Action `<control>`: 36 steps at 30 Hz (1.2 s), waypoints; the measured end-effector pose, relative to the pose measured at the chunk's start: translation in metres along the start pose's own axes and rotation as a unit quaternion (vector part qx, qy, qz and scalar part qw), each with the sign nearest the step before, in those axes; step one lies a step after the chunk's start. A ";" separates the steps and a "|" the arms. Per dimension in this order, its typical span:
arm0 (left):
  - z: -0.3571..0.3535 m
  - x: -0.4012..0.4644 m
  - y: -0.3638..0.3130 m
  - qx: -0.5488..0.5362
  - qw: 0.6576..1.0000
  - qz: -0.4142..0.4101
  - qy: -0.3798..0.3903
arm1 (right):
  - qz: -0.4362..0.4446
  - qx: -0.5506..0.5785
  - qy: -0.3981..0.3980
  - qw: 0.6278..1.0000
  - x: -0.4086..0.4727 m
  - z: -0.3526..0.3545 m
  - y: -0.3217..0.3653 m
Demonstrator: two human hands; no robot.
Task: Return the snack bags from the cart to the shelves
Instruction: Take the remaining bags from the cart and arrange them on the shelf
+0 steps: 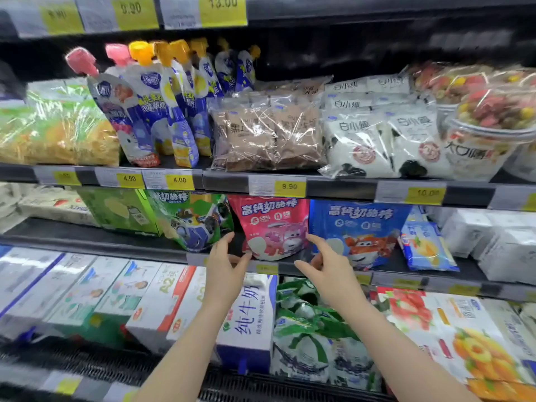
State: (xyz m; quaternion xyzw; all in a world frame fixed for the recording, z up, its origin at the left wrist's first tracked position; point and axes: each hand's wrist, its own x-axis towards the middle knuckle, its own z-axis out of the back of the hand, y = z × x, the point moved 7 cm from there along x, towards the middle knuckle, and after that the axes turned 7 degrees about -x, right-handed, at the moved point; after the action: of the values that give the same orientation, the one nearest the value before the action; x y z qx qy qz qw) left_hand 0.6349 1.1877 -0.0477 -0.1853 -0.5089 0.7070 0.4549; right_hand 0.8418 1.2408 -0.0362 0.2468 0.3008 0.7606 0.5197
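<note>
**Pink bag on middle shelf, hands at both sides**

L to R: green foil snack bag (194, 224) stands on the dark middle shelf (87, 236). Left hand (224, 264) open, fingers spread, at the lower left edge of the pink cartoon-print snack bag (272, 227), not gripping. Right hand (324, 262) open too, fingertips near bag's lower right corner, empty. Blue cartoon-print snack bag (359, 230) just beside, R.

The pink snack bag (271, 227) stands upright on the middle shelf (87, 232), its front facing out — white lettering across the top, a pink cartoon plane and a white shape lower down. It sits between a green bag (193, 220) and a blue bag (358, 230), its top edge tucked behind the price rail above.
</note>
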 end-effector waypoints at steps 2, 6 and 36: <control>-0.003 0.017 0.015 0.000 0.999 0.003 0.035 | -0.017 0.009 -0.017 1.000 0.010 -0.017 0.004; -0.012 0.038 0.034 -0.041 0.997 -0.028 0.057 | -0.039 0.005 -0.027 0.999 0.024 -0.048 -0.005; -0.023 0.059 0.065 -0.101 0.994 0.031 0.041 | -0.133 0.125 -0.117 0.976 0.058 -0.066 -0.021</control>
State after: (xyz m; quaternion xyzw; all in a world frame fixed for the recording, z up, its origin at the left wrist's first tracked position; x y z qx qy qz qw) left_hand 0.5915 1.2451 -0.1028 -0.2749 -0.5528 0.6573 0.4322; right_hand 0.7898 1.2880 -0.0933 0.3546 0.3613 0.6067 0.6129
